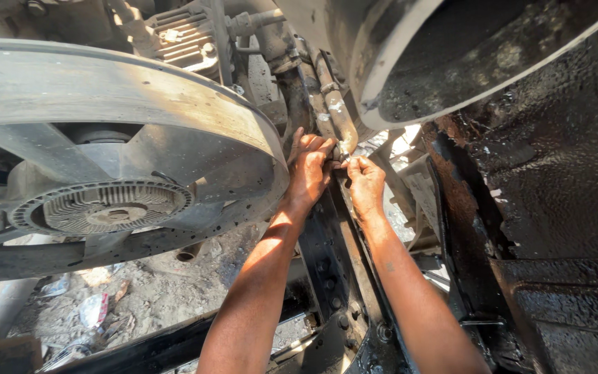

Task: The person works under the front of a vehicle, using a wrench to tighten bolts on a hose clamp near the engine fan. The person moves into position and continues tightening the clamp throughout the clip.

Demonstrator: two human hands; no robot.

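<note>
Both hands at pipe's [333,104] lower end: left hand [308,173] grasping it, right hand [365,181] pinching the small fitting [345,154]; pipe runs up-left.

Harsh sunlight falls across the underside of a heavy vehicle. A large grey fan shroud [105,90] rings a finned fan hub [109,206] at left, with a ribbed metal housing [185,38] above it. At right, a black frame [555,208] glistens with oil beneath a curved drum [465,48]. Below, dusty ground [153,291] lies littered with scraps of paper [93,309], and a bolted black crossmember [333,277] runs down the middle.
</note>
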